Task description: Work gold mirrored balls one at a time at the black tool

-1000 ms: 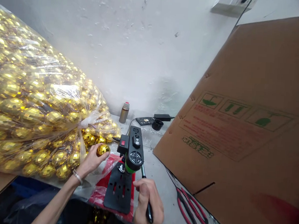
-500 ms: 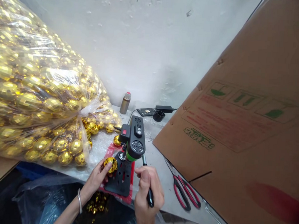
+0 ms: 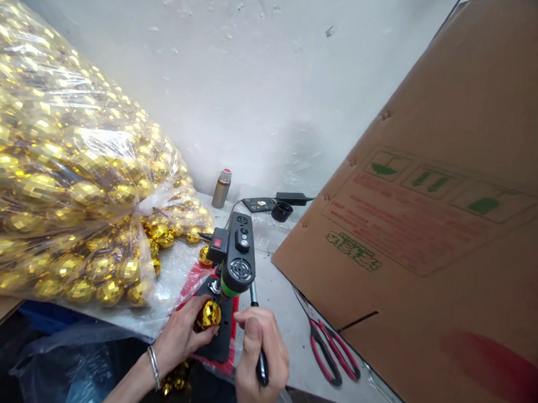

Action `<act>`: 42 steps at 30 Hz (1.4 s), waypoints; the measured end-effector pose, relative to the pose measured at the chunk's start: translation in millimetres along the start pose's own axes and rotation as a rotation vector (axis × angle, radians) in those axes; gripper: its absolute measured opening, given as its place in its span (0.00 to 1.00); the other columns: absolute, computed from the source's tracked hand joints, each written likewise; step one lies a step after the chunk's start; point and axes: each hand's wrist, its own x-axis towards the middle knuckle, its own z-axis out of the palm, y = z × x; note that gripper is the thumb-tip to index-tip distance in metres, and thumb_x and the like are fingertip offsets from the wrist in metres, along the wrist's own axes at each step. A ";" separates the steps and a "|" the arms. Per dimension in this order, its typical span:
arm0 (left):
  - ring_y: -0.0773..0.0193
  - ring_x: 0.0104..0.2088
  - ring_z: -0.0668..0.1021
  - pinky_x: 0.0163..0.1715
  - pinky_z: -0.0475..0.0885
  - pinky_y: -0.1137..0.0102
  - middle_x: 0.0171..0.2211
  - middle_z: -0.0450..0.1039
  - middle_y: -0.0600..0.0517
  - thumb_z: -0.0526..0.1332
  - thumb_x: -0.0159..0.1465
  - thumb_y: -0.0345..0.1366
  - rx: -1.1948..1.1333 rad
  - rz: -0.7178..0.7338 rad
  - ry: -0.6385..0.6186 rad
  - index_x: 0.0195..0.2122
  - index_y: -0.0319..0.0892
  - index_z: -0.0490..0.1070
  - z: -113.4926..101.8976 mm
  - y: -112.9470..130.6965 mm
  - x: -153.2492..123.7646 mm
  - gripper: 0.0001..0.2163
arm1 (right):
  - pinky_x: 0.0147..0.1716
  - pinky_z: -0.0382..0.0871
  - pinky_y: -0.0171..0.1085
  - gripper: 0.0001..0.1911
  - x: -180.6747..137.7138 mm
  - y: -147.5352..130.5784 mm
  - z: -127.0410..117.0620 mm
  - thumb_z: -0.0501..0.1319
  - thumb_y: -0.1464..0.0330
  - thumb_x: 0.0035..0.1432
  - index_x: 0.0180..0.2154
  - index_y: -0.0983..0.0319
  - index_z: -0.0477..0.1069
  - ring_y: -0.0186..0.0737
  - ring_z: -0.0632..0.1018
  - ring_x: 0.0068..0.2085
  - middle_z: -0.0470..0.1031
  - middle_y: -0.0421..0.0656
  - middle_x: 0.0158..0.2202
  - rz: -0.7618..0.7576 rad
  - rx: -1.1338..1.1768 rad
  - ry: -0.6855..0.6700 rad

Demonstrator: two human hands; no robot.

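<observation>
My left hand (image 3: pixel 181 336) grips a small gold mirrored ball (image 3: pixel 210 314) and holds it on the black base plate (image 3: pixel 218 338) under the head of a small black bench press (image 3: pixel 236 257). My right hand (image 3: pixel 257 359) is closed round the black lever handle (image 3: pixel 259 362) that sticks out of the press on its right side. A red plastic sheet (image 3: pixel 191 279) lies under the base plate. A bracelet sits on my left wrist.
A big clear bag (image 3: pixel 60 182) full of gold balls fills the left; a few loose balls (image 3: pixel 204 255) lie by the press. Red-handled scissors (image 3: pixel 330 357), a large tilted cardboard box (image 3: pixel 432 223), a small bottle (image 3: pixel 221 188), a black cap and a power adapter (image 3: pixel 290 198) sit behind.
My left hand took a gold ball from beside the bag and brought it down onto the base plate under the press head. My right hand stayed on the lever.
</observation>
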 end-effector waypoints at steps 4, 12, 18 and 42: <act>0.45 0.46 0.82 0.46 0.77 0.54 0.48 0.80 0.42 0.65 0.58 0.38 0.120 0.030 0.026 0.55 0.43 0.72 9.4 3.8 4.0 0.22 | 0.33 0.72 0.29 0.12 0.7 -0.3 -1.4 0.51 0.76 0.70 0.36 0.60 0.70 0.31 0.77 0.32 0.75 0.38 0.29 0.009 -0.011 -0.005; 0.45 0.45 0.76 0.49 0.70 0.51 0.42 0.77 0.46 0.68 0.53 0.38 0.160 0.084 -0.014 0.47 0.44 0.73 17.6 -1.9 17.1 0.19 | 0.32 0.72 0.32 0.11 -6.3 7.4 -1.9 0.52 0.75 0.70 0.37 0.60 0.71 0.33 0.78 0.31 0.76 0.40 0.29 -0.011 -0.003 -0.013; 0.45 0.46 0.75 0.51 0.68 0.51 0.43 0.76 0.46 0.69 0.51 0.36 0.121 0.042 -0.053 0.47 0.44 0.72 16.0 2.7 15.2 0.20 | 0.34 0.74 0.35 0.12 -24.7 24.6 4.0 0.52 0.71 0.71 0.37 0.61 0.73 0.34 0.79 0.28 0.78 0.39 0.27 -0.130 -0.089 0.048; 0.46 0.46 0.75 0.49 0.68 0.52 0.44 0.77 0.47 0.71 0.53 0.39 0.082 0.087 -0.040 0.50 0.46 0.72 19.5 -6.1 13.3 0.23 | 0.43 0.73 0.42 0.17 -46.5 25.7 29.8 0.53 0.67 0.73 0.32 0.59 0.74 0.34 0.76 0.25 0.76 0.37 0.23 -0.020 -0.071 0.310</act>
